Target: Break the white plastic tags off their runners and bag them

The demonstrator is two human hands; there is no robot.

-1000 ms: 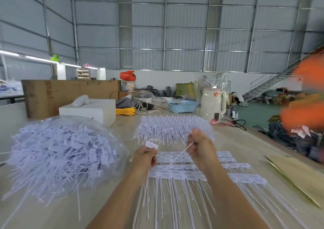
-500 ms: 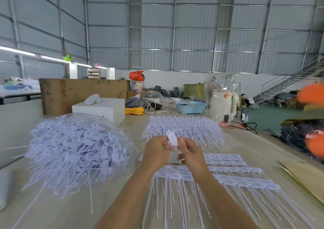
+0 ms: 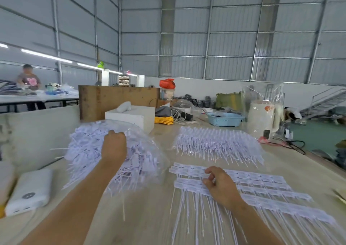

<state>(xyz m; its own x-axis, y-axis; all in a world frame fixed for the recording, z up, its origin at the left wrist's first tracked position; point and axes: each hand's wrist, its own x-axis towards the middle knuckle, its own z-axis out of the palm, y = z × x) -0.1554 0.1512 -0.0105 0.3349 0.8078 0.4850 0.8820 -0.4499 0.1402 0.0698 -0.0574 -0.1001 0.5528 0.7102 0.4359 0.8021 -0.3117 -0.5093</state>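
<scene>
A clear plastic bag heaped with loose white tags lies at the table's left. My left hand hovers over the top of this heap, knuckles up and fingers curled down out of sight, so whether it holds a tag is hidden. Several rows of white tags on their runners lie flat in front of me, tails pointing toward me. My right hand rests on the near left rows, with thumb and fingers pinching one tag there. A further stack of runners lies behind.
A white power bank lies at the near left table edge. At the back stand a white box, a coiled yellow cable, a blue basket and a white kettle. A person works at a far table.
My hands, together over the runners pulling a tag free, have parted. The left hand swung left over the bag; the right hand dropped onto the runner rows. My view turned left.
</scene>
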